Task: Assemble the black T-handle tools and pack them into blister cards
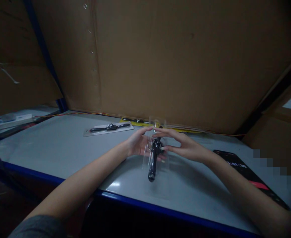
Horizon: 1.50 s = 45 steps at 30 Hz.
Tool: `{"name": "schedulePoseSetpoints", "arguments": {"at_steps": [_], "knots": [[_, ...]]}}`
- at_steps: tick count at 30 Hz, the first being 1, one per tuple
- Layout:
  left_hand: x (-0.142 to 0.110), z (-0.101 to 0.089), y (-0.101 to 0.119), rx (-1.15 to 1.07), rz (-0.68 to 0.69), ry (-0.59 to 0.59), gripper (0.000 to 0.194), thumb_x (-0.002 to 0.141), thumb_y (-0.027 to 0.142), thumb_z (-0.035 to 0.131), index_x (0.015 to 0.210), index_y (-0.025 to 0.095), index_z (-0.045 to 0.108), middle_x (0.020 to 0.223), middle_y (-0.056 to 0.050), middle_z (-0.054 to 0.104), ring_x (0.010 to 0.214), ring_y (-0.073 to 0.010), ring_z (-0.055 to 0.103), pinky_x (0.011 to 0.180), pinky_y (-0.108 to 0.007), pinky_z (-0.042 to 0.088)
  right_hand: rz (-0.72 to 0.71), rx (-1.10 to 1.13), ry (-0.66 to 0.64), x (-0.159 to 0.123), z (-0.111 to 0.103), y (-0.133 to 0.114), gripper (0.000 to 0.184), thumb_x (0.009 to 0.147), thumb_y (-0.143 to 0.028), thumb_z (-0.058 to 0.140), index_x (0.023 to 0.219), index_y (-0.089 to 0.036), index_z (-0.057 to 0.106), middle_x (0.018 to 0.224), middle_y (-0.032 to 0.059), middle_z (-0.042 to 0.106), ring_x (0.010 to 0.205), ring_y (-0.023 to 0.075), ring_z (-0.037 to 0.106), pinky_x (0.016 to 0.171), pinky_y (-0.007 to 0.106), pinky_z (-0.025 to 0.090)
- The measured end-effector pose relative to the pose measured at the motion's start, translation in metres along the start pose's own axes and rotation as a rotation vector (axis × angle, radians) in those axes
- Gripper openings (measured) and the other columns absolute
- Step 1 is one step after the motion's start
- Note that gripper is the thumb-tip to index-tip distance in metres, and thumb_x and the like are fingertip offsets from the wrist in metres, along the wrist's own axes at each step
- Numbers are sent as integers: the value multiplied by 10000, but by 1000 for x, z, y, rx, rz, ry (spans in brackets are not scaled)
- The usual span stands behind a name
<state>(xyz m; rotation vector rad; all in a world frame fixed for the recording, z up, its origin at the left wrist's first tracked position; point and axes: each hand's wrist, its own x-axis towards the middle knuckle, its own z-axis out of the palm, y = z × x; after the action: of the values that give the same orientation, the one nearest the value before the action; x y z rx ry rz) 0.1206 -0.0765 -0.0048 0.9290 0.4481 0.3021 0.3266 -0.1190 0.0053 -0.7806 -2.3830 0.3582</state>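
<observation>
A black spokeshave point(154, 158) inside a clear plastic blister pack point(164, 185) is held upright, slightly tilted, above the table. My left hand point(138, 142) grips the pack from the left, with its fingers behind the plastic and its thumb near the top. From the right, my right hand point(178, 140) has its fingers bent around the upper part of the pack, thumb close to the spokeshave's metal middle. Behind my left hand lies another spokeshave point(110, 127) on a pale card. Farther back, one more spokeshave point(136, 121) rests on a yellow card point(122, 122), partly hidden by the held pack.
The grey table point(61, 148) has a blue front edge point(125, 197). A dark flat package point(237, 162) with a red stripe lies by my right forearm. Cardboard panels point(172, 59) rise at the back. Thin wires point(85, 113) run along the rear edge.
</observation>
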Motion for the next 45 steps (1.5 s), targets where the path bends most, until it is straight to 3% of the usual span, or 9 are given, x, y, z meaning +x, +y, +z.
{"name": "schedulePoseSetpoints", "arguments": {"at_steps": [11, 16, 21, 25, 29, 31, 38, 42, 45], "knots": [[4, -5, 0, -14, 126, 35, 410, 769, 426, 519, 1022, 106, 559, 834, -122, 683, 804, -254, 651, 862, -489, 419, 47, 6, 59, -6, 14, 3, 614, 816, -200, 581, 1354, -352, 328, 1302, 31, 514, 1185, 223, 486, 992, 462, 393], [5, 0, -3, 15, 211, 68, 264, 712, 222, 630, 937, 97, 570, 826, -101, 662, 798, -212, 646, 883, -440, 433, 55, -49, 192, -7, 13, 8, 690, 784, -182, 612, 1363, -364, 285, 1374, 27, 414, 1260, 241, 392, 1035, 477, 349], [10, 2, -8, 78, 385, 237, 423, 591, -54, 614, 961, 137, 545, 836, -45, 649, 748, -173, 649, 841, -402, 475, 83, -179, 407, -6, 15, 15, 737, 728, -235, 682, 1345, -366, 301, 1342, 55, 412, 1254, 275, 378, 1051, 509, 311], [10, 7, -6, 45, 503, 295, 435, 612, -46, 603, 1001, 145, 564, 865, -48, 646, 795, -168, 644, 824, -355, 486, 226, 63, 521, -3, 21, 16, 763, 696, -288, 708, 1333, -330, 289, 1320, 91, 429, 1190, 274, 455, 979, 507, 397], [4, 13, -1, 110, 675, 322, 448, 588, -12, 656, 996, 164, 597, 942, -37, 656, 908, -173, 622, 849, -305, 456, 393, 550, 302, -1, 29, 10, 730, 667, -315, 719, 1288, -274, 338, 1060, 84, 628, 981, 237, 614, 837, 442, 503], [1, 16, 1, 174, 770, 315, 446, 573, 1, 675, 976, 178, 606, 955, -20, 663, 960, -173, 608, 877, -290, 432, 416, 638, 227, 0, 32, 7, 653, 637, -299, 735, 1216, -250, 436, 933, 50, 671, 895, 224, 646, 789, 414, 518], [2, 18, -5, 395, 802, 242, 397, 574, 45, 709, 939, 176, 626, 935, -49, 671, 1003, -220, 594, 877, -323, 445, 248, 67, 530, -1, 28, -4, 67, 751, -280, 638, 806, -245, 653, 847, 15, 681, 833, 208, 627, 760, 384, 483], [12, 10, -7, 348, 784, 354, 500, 546, -31, 678, 972, 222, 615, 1174, -21, 588, 1192, -186, 466, 991, -280, 351, 126, -243, 595, -6, 22, -3, 118, 808, -218, 580, 866, -287, 656, 879, 11, 687, 872, 214, 620, 797, 407, 462], [15, 6, -4, 167, 593, 414, 412, 609, 92, 701, 990, 193, 583, 1054, -55, 632, 1080, -195, 551, 945, -329, 396, 79, -329, 639, -9, 21, 2, 142, 826, -223, 563, 892, -305, 658, 919, 6, 696, 936, 220, 620, 841, 427, 454]]}}
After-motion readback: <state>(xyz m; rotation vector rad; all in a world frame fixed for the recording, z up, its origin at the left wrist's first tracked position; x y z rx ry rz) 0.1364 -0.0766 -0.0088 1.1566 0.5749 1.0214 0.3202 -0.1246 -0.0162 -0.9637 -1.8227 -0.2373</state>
